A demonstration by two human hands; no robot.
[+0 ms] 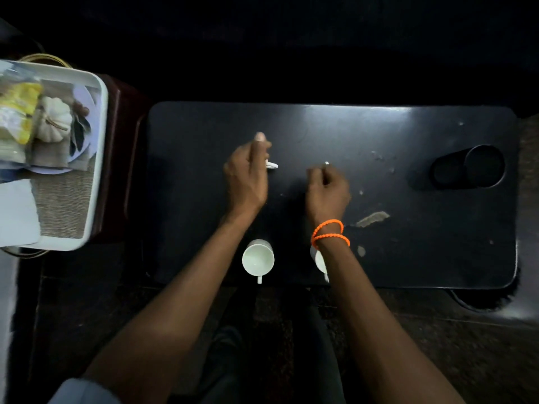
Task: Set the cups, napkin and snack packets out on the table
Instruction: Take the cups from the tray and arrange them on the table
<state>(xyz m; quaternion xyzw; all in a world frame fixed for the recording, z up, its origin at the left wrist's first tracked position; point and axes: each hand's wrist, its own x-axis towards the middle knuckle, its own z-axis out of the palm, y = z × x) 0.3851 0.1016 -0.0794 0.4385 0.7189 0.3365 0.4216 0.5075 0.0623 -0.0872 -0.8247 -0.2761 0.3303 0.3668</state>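
The right forearm covers most of a white ceramic cup (318, 260) near the front edge of the dark worktop (408, 135), leaving only a sliver of rim and handle. Under the curled hands, the left hand (248, 173) and the right hand (328, 191), only small white bits show; what they are cannot be told. The pale plastic tray (100, 147) is cut off by the left edge, so the yellow snack packets (17, 115) and white folded napkin (17, 211) show only in part, blurred. Beyond the worktop all is too dark to read.
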